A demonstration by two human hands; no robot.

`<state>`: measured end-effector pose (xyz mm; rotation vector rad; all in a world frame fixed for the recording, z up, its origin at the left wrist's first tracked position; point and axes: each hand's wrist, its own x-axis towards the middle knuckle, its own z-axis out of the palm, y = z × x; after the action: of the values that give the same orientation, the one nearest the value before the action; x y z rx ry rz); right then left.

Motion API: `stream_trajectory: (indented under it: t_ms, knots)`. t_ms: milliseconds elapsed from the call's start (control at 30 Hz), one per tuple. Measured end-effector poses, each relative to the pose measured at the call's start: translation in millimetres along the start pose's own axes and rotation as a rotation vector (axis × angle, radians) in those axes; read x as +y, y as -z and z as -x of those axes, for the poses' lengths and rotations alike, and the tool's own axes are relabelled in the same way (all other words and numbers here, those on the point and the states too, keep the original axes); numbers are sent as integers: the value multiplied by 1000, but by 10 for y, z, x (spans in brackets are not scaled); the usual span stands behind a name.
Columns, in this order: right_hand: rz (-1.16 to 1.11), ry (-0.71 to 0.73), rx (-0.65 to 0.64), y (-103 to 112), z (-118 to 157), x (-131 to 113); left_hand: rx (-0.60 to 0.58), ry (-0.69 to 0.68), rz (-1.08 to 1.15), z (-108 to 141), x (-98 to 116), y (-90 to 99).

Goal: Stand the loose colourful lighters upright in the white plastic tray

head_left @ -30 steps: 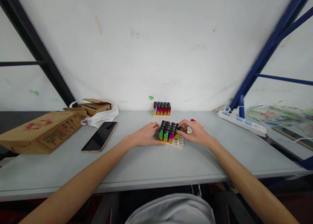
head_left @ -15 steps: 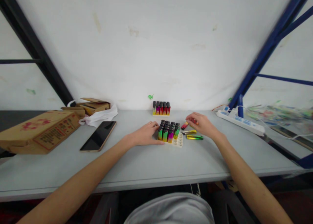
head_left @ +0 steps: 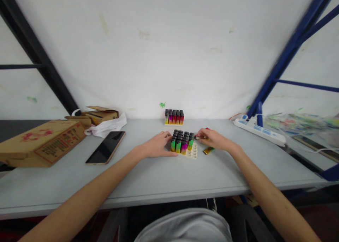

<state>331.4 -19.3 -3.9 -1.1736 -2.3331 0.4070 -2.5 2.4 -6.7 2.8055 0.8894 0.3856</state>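
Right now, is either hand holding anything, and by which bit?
The left hand lies open against the left side of the lighter tray. The right hand is at the dark end of a loose lighter; whether it's gripped, I can't tell.

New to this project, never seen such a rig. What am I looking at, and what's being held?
There's no machine: these are a person's bare hands, filmed by one camera worn on the head, looking forward and down. On the table, a pale tray carries upright lighters; the left hand curves around its left side. The right hand is right of the tray, among loose lighters; its fingers hide whether one is gripped. Farther back stands another batch of lighters. To the left are a phone and a cardboard box; to the right, a power strip.
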Motion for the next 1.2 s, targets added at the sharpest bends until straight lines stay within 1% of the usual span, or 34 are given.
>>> stream_trajectory:
  t_ms: [67, 133, 233, 333, 367, 433, 600, 667, 833, 1033, 1200]
  knots:
    - [-134, -39, 52, -23, -4, -36, -1, 1, -1, -3, -6, -4]
    - [-256, -46, 102, -56, -12, -65, -1, 4, -5, -6, -4, -3]
    - [-372, -35, 182, -132, -42, -116, -6, 3, -10, -7, 8, 9]
    - [-491, -95, 225, -204, -83, -203, -2, -4, 3, -6, 19, 17]
    - [-491, -127, 239, -220, -95, -238, 3, -5, 8, -5, 19, 17]
    - [-415, -164, 275, -238, -113, -303, 11, -6, 11, -5, 16, 12]
    - [-197, -153, 392, -272, -123, -379, 13, -4, 22, -6, 9, 4]
    - [-136, -156, 420, -290, -118, -386, 19, -8, 35, -6, 10, 7]
    - [-124, -149, 413, -302, -108, -399, 15, -6, 26, -5, 14, 10]
    - [-125, -173, 415, -299, -102, -403, 10, -3, 3, -10, 17, 6]
    - [-76, -157, 429, -299, -101, -422, 11, -1, 8, -9, 26, 15]
